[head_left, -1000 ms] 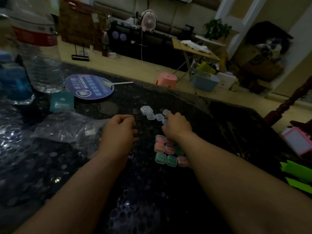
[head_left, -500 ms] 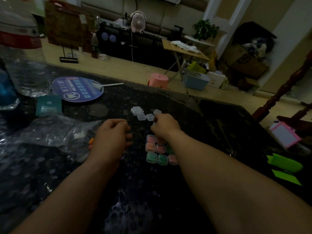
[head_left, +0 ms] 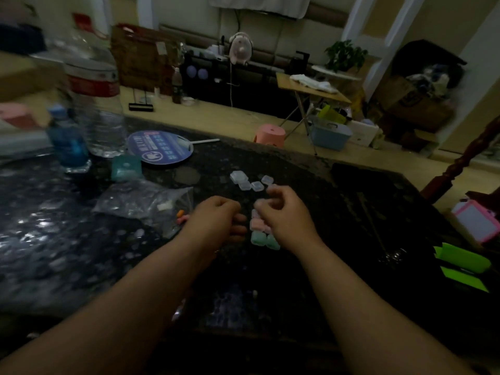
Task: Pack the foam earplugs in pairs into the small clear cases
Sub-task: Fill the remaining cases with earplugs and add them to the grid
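Several empty small clear cases (head_left: 244,184) lie in a loose row on the dark table (head_left: 311,212). Nearer me sits a block of shut cases filled with pink and green earplugs (head_left: 256,236), partly hidden by my right hand (head_left: 286,220). That hand pinches a pale, blurred clear case (head_left: 260,203) at its fingertips, just above the filled block. My left hand (head_left: 216,221) is curled into a loose fist beside it, with nothing showing between the fingers. Loose orange and pink earplugs (head_left: 181,216) lie at the mouth of a clear plastic bag (head_left: 143,201), left of my left hand.
At the back left stand a large water bottle (head_left: 97,109), a small blue bottle (head_left: 69,142), a round blue hand fan (head_left: 159,147) and a teal box (head_left: 125,167). Green paper (head_left: 462,262) and a pink-framed board (head_left: 477,220) lie at the right edge.
My right hand has drawn back from the row of empty cases toward me, now with a clear case pinched in its fingers. The left hand stays curled in place. The view has shifted.
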Demonstrator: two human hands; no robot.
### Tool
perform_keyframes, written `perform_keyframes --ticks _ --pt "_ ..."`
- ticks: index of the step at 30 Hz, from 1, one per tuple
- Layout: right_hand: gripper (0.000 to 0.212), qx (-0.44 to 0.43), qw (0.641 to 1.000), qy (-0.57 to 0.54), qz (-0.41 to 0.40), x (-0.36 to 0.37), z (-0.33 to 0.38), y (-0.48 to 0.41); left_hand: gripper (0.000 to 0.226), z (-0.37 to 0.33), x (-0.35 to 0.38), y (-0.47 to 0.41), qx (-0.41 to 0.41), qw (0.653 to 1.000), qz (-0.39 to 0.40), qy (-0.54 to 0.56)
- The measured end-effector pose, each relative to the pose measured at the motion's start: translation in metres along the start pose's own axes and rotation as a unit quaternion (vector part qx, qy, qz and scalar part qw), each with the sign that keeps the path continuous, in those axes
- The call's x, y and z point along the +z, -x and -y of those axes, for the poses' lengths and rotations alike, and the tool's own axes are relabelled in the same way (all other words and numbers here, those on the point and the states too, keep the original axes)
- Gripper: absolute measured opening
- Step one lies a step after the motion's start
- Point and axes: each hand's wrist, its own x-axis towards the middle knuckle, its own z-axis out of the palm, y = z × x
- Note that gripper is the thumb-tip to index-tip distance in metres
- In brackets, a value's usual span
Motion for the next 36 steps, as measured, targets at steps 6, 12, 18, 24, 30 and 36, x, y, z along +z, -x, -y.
perform_keyframes --ticks 6,12,18,24,30,36 --pt "0.035 -0.082 0.991 -0.088 0.059 0.0 0.021 0.075 0.024 -0.001 -0.032 0.05 -0.01 0.993 0.114 -0.03" --pt "0.032 -0.125 0.981 -0.094 0.113 0.024 0.047 0.102 0.025 0.01 -0.067 0.075 0.004 0.989 0.137 -0.055" --pt "0.035 -0.098 0.978 -0.06 0.173 0.039 0.041 0.106 0.021 0.026 -0.085 0.073 0.036 0.992 0.098 -0.072" --pt "0.02 0.211 0.946 -0.185 0.164 0.038 0.034 0.079 0.022 0.022 -0.089 0.05 0.168 0.95 0.065 -0.255" --pt "0.03 0.228 0.902 -0.278 0.237 0.038 0.029 0.078 0.023 0.033 -0.086 0.044 0.233 0.909 0.07 -0.338" --pt "0.03 0.214 0.904 -0.272 0.253 0.037 0.025 0.074 0.027 0.035 -0.089 0.041 0.219 0.918 0.092 -0.317"
